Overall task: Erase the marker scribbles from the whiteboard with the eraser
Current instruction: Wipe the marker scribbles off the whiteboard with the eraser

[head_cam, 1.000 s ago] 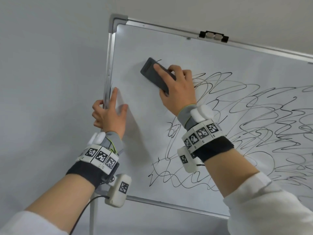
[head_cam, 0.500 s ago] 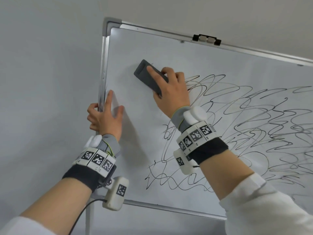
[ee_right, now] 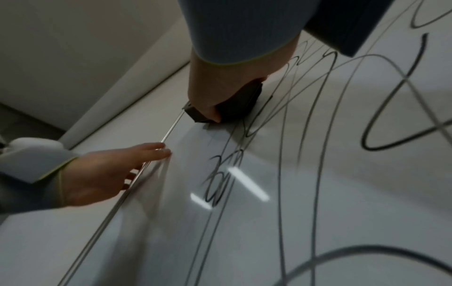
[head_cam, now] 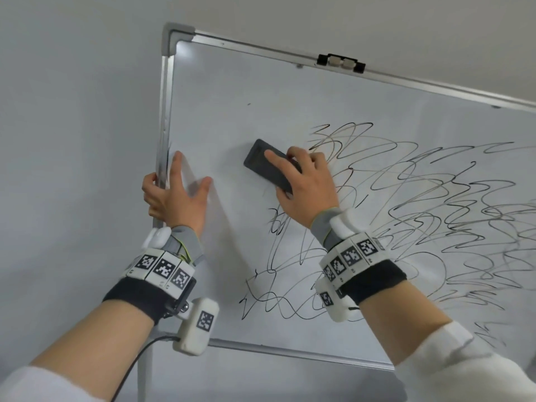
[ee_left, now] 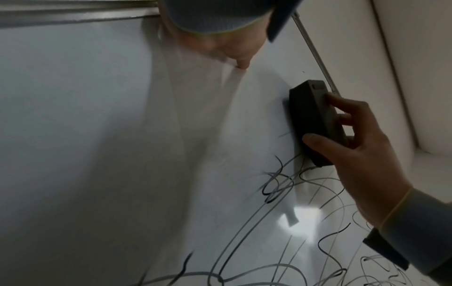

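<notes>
Plain pale wall (head_cam: 72,111) behind; whiteboard (head_cam: 232,105) on a stand, metal-framed, tilted in the head view, black clip (head_cam: 340,62) on the top rail.

Eraser (head_cam: 271,169): dark, oblong, flat against the board, at the left margin of the scribbles (head_cam: 420,213), long axis slanted. Upper-left part of the board reads clean; dense black loops cover the centre and right, with more below the eraser. Judged: early in the task, most of the marking yet to be removed.

Right hand (head_cam: 307,192): gripping the eraser, fingers curled over its back and upper edge, index finger laid along it, thumb (ee_left: 315,142) clamped on the lower side as shown in the left wrist view. Hold judged suited to pressing the pad flat while sweeping. Wrist below and right of the eraser, forearm rising from lower right, white sleeve (head_cam: 464,367) pushed back.

Left hand (head_cam: 174,195): at the board's left frame (head_cam: 164,126), well apart from the eraser. Index finger and thumb straight, lying on the board face; remaining fingers curled round the frame edge towards the back. Judged a steadying hold, countering the push of the wiping stroke on a free-standing board. Forearm rising from lower left.

Wrist bands (head_cam: 161,268) with printed markers on both wrists; cable (head_cam: 136,361) hanging from the left unit.

Risk judged: board shifting under pressure should the left hold slacken.
</notes>
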Demonstrator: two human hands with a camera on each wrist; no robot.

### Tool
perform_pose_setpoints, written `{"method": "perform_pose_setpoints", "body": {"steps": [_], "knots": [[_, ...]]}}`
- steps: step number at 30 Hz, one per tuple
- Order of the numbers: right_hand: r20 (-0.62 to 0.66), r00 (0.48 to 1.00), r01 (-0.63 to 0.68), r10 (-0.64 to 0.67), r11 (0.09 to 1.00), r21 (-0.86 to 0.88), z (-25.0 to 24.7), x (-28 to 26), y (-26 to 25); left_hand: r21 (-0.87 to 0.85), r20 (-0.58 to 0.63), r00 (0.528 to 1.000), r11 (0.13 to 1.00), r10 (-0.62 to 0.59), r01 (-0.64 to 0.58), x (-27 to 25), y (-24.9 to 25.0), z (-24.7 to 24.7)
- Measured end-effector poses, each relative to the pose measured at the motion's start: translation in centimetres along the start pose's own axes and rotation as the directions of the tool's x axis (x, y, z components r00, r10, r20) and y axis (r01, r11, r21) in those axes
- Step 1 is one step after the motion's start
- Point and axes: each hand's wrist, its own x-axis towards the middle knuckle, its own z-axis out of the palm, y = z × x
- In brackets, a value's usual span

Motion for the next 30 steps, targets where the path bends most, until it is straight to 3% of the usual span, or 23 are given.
{"method": "perform_pose_setpoints", "body": {"steps": [2,8,10,16,22,24,30], "knots": [[0.000,1.000,-0.015,0.015,1.000,-0.008,-0.5,0.4,0.5,-0.004,0.000,1.000,1.000,0.007,-0.007,0.0,0.0,0.3],[-0.180,0.958,-0.231,0.223,0.973,-0.028,-1.8,2.6,2.6,0.016,-0.002,1.000,1.000,0.007,-0.007,0.0,-0.4,0.5],[-0.183,0.965,-0.195,0.185,0.980,-0.034,-1.3,2.1,2.1,0.023,-0.004,1.000,1.000,0.009,-0.009,0.0,-0.4,0.4],[-0.014,1.000,-0.010,0.010,1.000,-0.012,0.8,-1.5,0.2,0.036,0.007,1.000,0.999,0.006,-0.007,-0.1,-0.4,0.5],[-0.127,0.983,-0.138,0.136,0.990,-0.008,-0.2,-0.1,1.7,0.026,-0.004,1.000,0.999,0.019,-0.018,-0.3,-0.4,0.7],[-0.130,0.984,-0.125,0.124,0.992,-0.004,0.3,-0.9,1.3,0.028,-0.005,1.000,0.999,0.018,-0.017,-0.2,-0.5,0.7],[0.046,0.999,0.024,-0.025,1.000,0.013,2.2,-5.3,-0.5,0.025,0.004,1.000,1.000,0.011,-0.011,0.0,-0.6,0.8]]}}
